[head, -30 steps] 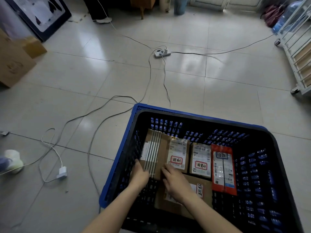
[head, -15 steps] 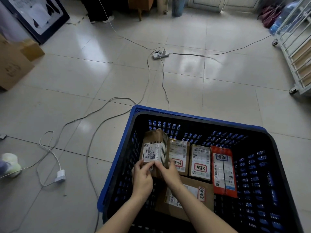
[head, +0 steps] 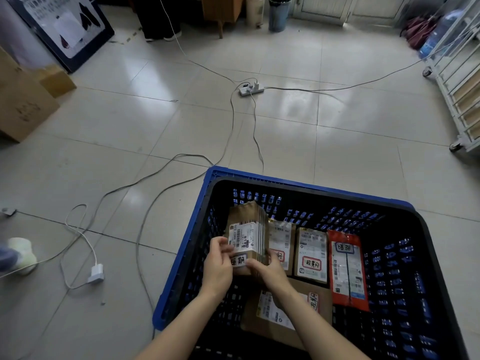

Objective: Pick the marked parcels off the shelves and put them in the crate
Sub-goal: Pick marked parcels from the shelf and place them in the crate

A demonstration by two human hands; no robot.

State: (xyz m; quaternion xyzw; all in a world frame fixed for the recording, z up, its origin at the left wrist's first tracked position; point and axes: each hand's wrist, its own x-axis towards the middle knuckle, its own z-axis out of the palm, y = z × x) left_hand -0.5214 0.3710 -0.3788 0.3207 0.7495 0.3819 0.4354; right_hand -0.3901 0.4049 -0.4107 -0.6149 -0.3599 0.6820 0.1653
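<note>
A blue crate (head: 306, 183) with a dark inside stands on the tiled floor in front of me. Both hands hold a brown cardboard parcel (head: 246, 229) with a white label and a red-framed mark, raised at the crate's left side. My left hand (head: 217, 266) grips its left edge and my right hand (head: 270, 268) grips its lower right corner. Beside it lie two marked brown parcels (head: 311, 252), a red bag parcel (head: 346, 268) and a larger flat box (head: 280, 315) under my right forearm.
Cables (head: 231, 131) and a power strip (head: 250, 89) run across the floor beyond the crate, with a white charger (head: 95, 274) at the left. Cardboard boxes (head: 23, 100) stand far left. A white wheeled shelf rack (head: 462, 81) is at the right edge.
The brown parcel was lying flat at the crate's left; both hands have lifted and turned it so its labelled, marked face now points towards me.
</note>
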